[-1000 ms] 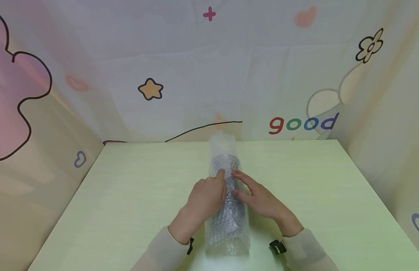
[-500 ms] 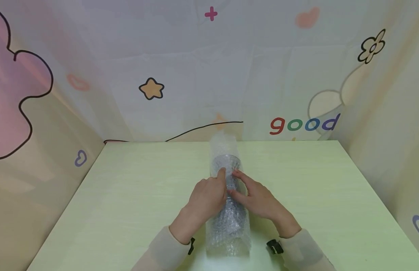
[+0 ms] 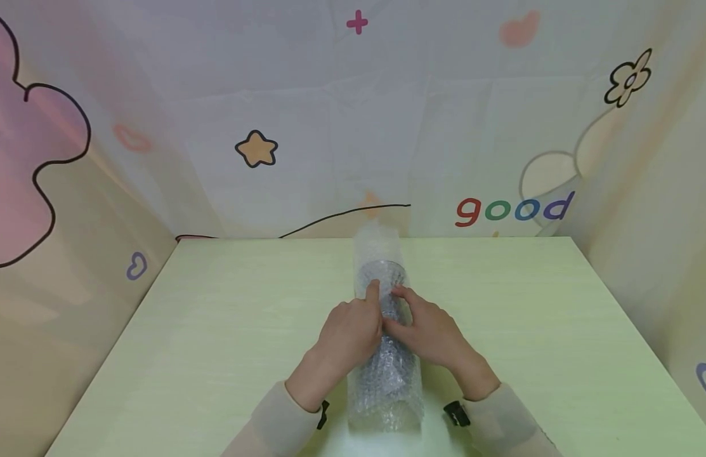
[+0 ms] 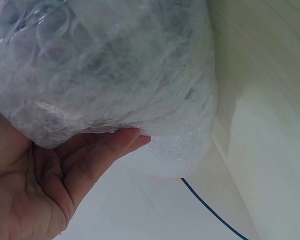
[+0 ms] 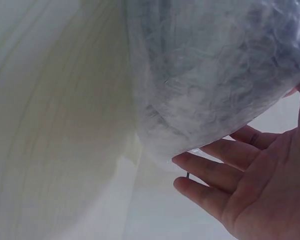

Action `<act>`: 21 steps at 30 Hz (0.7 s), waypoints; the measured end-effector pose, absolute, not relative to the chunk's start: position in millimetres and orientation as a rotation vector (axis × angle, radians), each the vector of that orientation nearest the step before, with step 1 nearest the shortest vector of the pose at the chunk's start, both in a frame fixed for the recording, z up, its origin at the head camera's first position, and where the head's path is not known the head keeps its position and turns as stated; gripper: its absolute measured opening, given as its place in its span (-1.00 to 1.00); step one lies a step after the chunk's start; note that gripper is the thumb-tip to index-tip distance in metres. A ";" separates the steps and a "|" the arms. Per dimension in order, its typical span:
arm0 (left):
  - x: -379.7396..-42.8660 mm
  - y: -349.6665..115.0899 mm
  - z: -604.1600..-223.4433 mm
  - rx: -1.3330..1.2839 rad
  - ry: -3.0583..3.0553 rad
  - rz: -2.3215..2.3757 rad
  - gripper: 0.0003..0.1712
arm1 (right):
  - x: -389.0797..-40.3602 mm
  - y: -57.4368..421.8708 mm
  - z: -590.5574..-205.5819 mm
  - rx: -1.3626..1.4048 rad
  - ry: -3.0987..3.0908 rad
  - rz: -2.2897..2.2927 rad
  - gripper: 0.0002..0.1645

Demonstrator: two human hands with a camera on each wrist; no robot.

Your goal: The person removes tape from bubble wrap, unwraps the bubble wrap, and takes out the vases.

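Observation:
A long roll of clear bubble wrap (image 3: 387, 381) lies lengthwise on the table, its loose ends reaching past a greyish, round-ended thing inside. What that inner thing is, the wrap hides. My left hand (image 3: 349, 331) presses on top of the roll from the left, index finger pointing forward. From the right, my right hand (image 3: 435, 331) touches the roll with its thumb close to the left hand and its fingertips farther forward. In the left wrist view, the extended fingers (image 4: 97, 162) lie along the wrap's surface. The right wrist view shows slightly bent, spread fingers (image 5: 214, 172) against the bubble wrap (image 5: 199, 85).
The pale green table (image 3: 244, 304) extends to both sides of the roll. Behind it hangs a printed cloth backdrop (image 3: 307, 114), with more cloth along the left and right sides. Black straps (image 3: 457, 414) show at the sleeve cuffs.
My right hand has shifted slightly left along the roll, its thumb now nearer the left hand and its fingers more bent. The left hand and the roll stay nearly in place.

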State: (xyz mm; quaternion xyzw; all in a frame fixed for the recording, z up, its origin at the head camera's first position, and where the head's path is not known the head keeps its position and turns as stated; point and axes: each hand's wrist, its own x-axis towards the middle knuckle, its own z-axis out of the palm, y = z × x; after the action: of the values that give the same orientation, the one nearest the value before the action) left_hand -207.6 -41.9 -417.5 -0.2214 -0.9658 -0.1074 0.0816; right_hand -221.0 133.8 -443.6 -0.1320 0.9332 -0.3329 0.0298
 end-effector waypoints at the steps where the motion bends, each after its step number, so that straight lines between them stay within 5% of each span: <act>1: -207.7 -42.0 -417.8 -0.662 -2.885 -0.316 -0.35 | -221.2 132.9 -443.2 -0.401 2.890 -1.016 -0.20; 21: -206.0 -41.6 -419.3 -0.668 -2.854 -0.288 -0.38 | -222.2 121.6 -440.1 -0.246 2.984 -0.976 -0.27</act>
State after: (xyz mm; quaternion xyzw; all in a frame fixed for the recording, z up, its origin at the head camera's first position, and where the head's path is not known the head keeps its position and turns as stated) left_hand -206.0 -41.6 -419.3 -0.2259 -0.9643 -0.0973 0.0981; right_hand -222.2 121.6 -440.1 -0.0780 0.9476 -0.3099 -0.0040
